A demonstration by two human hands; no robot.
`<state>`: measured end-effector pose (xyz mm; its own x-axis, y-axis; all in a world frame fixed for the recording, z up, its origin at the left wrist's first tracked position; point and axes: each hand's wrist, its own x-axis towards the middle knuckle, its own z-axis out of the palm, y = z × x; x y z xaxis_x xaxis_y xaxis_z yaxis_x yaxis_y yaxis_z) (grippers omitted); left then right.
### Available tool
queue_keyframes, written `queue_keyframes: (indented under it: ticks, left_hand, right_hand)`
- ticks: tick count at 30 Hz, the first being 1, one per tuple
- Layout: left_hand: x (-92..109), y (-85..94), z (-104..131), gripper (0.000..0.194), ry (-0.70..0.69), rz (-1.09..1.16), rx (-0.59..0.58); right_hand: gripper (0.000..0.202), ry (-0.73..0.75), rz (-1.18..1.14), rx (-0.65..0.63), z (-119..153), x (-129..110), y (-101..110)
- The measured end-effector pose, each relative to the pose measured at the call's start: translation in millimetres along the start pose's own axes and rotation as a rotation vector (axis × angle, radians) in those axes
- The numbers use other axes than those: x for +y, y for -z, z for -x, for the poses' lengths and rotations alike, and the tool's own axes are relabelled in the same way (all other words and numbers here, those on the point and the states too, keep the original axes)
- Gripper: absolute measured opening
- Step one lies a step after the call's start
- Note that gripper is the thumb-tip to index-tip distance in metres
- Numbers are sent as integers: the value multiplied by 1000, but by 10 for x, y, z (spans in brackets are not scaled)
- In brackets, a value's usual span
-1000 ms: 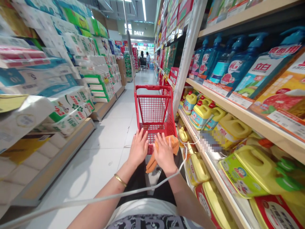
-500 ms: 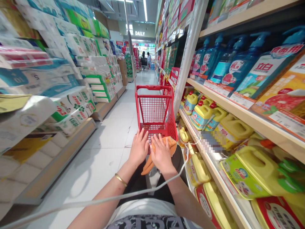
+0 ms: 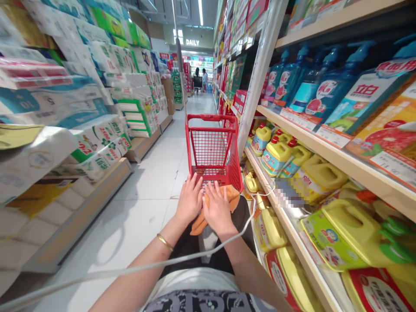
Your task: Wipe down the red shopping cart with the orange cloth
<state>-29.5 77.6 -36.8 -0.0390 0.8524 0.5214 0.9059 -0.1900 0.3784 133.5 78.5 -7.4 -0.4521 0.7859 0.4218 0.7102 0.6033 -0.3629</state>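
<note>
A red shopping basket cart [image 3: 212, 147] with mesh sides stands in front of me in the aisle. At its near edge, my left hand [image 3: 191, 197] rests palm down with its fingers spread, a gold bangle on that wrist. Beside it my right hand [image 3: 218, 208] lies flat, fingers apart, on top of an orange cloth [image 3: 232, 196]. The cloth sticks out to the right of this hand and hangs down below it. A white cable [image 3: 195, 261] passes across both forearms.
Shelves on the right hold blue pump bottles [image 3: 325, 89] and yellow jugs [image 3: 276, 156]. Stacked tissue packs [image 3: 97, 143] line the left side. A pale tiled floor [image 3: 156, 173] runs forward to people [image 3: 204, 79] far down the aisle. A thin pole [image 3: 179, 56] rises beyond the cart.
The view has shifted very slightly. Both hands keep nearly the same place; the orange cloth's outline by my right hand has changed a little.
</note>
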Motion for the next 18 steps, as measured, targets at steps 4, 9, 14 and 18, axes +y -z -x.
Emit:
queue_keyframes:
  ticks: [4, 9, 14, 18]
  left_hand:
    - [19, -19, -4, 54, -4, 13, 16]
    - [45, -56, 0, 55, 5, 31, 48]
    - [24, -26, -5, 54, -3, 20, 40]
    - [18, -19, -12, 54, -5, 15, 30]
  right_hand:
    - [50, -110, 44, 53, 11, 370, 161]
    - [51, -189, 125, 123, 10, 657, 197]
    - [51, -171, 108, 140, 20, 564, 104]
    - [52, -159, 99, 111, 27, 575, 132]
